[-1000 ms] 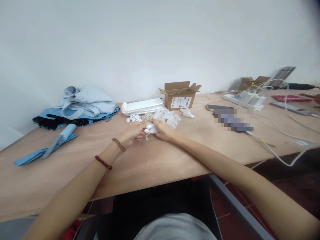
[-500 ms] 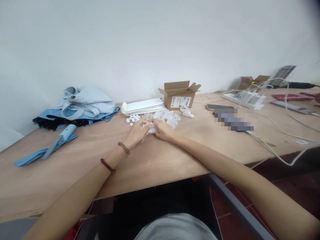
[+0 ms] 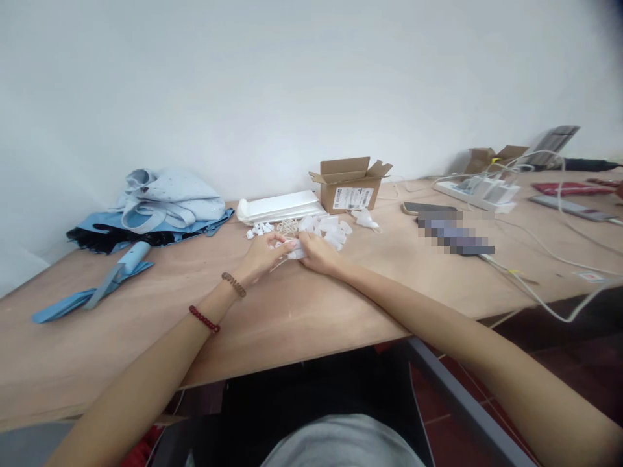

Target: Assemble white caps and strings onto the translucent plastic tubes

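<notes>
**Left fingers arch up while the right hand stays put**

The left hand (image 3: 260,256) has edged back toward the worktop's (image 3: 224,350) left end, and its forefinger, folded close half a second ago, now arches up. The right hand (image 3: 318,254) has hardly moved. I read this as fine handling at one spot, with the right hand steadying and the left adjusting.

The left grip is narrow, seemingly pinching the near end of a frosted plastic piece (image 3: 296,254); its fingertips are partly hidden. A thin pale cord (image 3: 278,264) slants from there toward the front edge. The piece lies between the two hands, and the right grip is closed on its other end.

Beyond the hands, toward the back edge, lie small white cap-like parts (image 3: 260,229), then beige cord loops (image 3: 287,227), then loose frosted pieces (image 3: 331,228), with an open cardboard box (image 3: 348,191) behind them.
</notes>
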A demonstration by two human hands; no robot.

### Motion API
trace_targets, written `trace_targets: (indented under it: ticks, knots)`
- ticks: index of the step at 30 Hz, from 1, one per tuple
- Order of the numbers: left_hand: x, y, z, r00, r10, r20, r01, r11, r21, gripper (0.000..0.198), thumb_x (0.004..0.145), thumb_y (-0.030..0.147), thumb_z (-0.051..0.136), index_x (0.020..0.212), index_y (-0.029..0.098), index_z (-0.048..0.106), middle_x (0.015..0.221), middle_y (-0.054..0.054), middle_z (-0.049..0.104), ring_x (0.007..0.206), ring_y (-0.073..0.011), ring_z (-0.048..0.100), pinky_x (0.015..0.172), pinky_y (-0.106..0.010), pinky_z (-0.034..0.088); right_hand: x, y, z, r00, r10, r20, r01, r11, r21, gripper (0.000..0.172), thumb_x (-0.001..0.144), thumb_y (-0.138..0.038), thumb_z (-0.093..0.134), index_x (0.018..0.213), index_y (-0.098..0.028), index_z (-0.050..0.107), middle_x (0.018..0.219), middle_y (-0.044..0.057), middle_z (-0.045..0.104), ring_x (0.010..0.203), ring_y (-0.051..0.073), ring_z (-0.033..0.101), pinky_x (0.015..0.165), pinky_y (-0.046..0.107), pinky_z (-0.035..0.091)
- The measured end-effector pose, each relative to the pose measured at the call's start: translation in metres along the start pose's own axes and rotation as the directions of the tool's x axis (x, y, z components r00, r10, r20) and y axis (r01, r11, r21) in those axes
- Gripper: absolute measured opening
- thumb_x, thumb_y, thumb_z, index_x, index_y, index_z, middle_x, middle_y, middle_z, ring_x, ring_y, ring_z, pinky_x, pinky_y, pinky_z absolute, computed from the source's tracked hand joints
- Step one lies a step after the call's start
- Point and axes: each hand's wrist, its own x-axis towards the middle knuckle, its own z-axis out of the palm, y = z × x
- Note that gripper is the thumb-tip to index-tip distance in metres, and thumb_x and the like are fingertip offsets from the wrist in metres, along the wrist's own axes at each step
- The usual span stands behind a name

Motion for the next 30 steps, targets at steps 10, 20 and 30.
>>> trace_targets:
  ticks: [10,20,30]
  knots:
    - [-0.002,0.009,0.000,0.985,-0.171,0.026,0.173,0.974,-0.144,0.039,0.076,0.047,0.061,0.059,0.015,0.048,0.048,0.006,0.038,0.033,-0.0017,0.025,0.033,-0.018,0.014,0.000,-0.004,-0.004,1.000,-0.005,0.026,0.006,0.999,-0.034,0.038,0.074,-0.015,0.048,0.111,-0.010,0.044,0.108,0.017,0.060,0.094,0.026,0.057,0.076,0.034,0.044]
    - [-0.002,0.008,-0.006,0.999,0.032,-0.012,-0.030,0.995,0.096,0.035,0.070,0.043,0.066,0.055,0.012,0.058,0.044,0.004,0.040,0.038,-0.0039,0.031,0.036,-0.018,0.017,0.000,-0.003,-0.002,1.000,0.002,0.029,-0.001,1.000,-0.028,0.043,0.075,-0.015,0.047,0.118,-0.010,0.041,0.114,0.019,0.057,0.099,0.025,0.056,0.080,0.035,0.043]
    - [0.020,0.001,-0.038,0.962,-0.274,-0.018,0.195,0.726,-0.659,0.023,0.082,0.031,0.052,0.069,0.012,0.051,0.057,0.003,0.043,0.040,-0.0032,0.036,0.032,-0.013,0.019,0.001,-0.002,-0.001,0.999,0.017,0.032,-0.016,1.000,-0.019,0.042,0.077,-0.017,0.048,0.118,-0.010,0.041,0.113,0.018,0.057,0.098,0.026,0.056,0.079,0.034,0.044]
